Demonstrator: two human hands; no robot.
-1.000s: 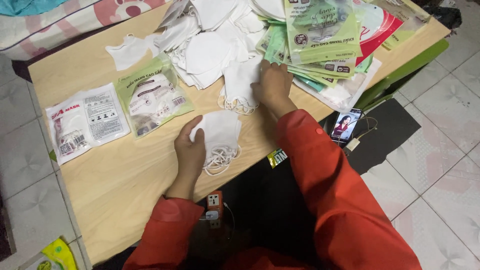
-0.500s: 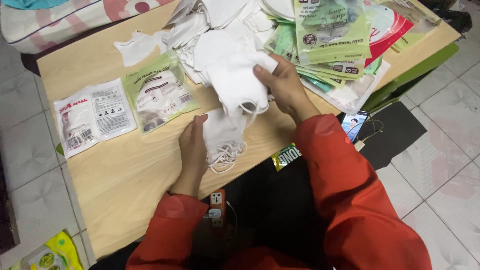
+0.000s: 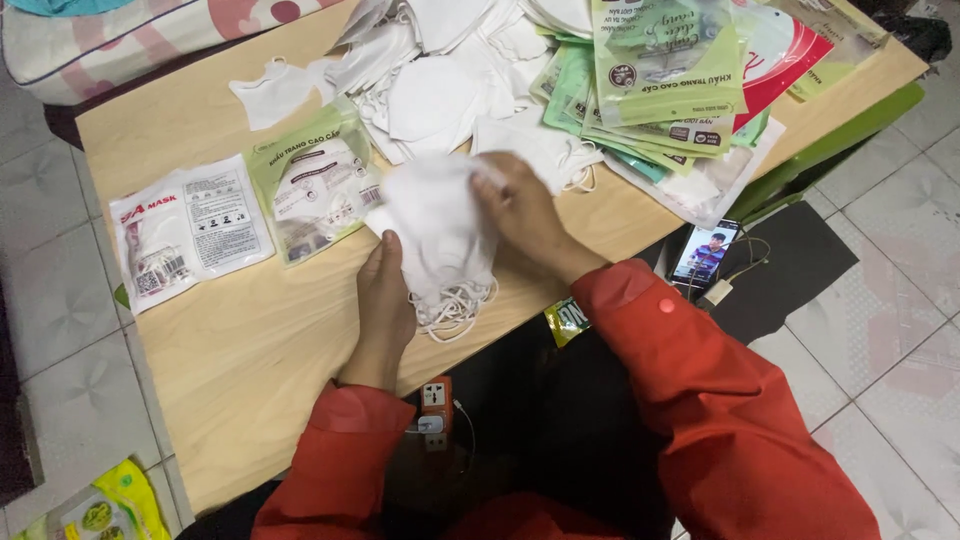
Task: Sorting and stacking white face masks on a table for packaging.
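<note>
While your left hand [image 3: 385, 305] is pinning the small stack of white masks [image 3: 440, 235] at the wooden table [image 3: 240, 350] edge, your right hand [image 3: 520, 205] is pinching the top one; its dangling ear loops [image 3: 455, 310] are likely snagging and dragging masks floorward.

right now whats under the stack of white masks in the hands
Under the stack of white masks only the wooden table and dangling ear loops show. The left hand steadies it, the right hand presses on top. Anything beneath is covered.
</note>
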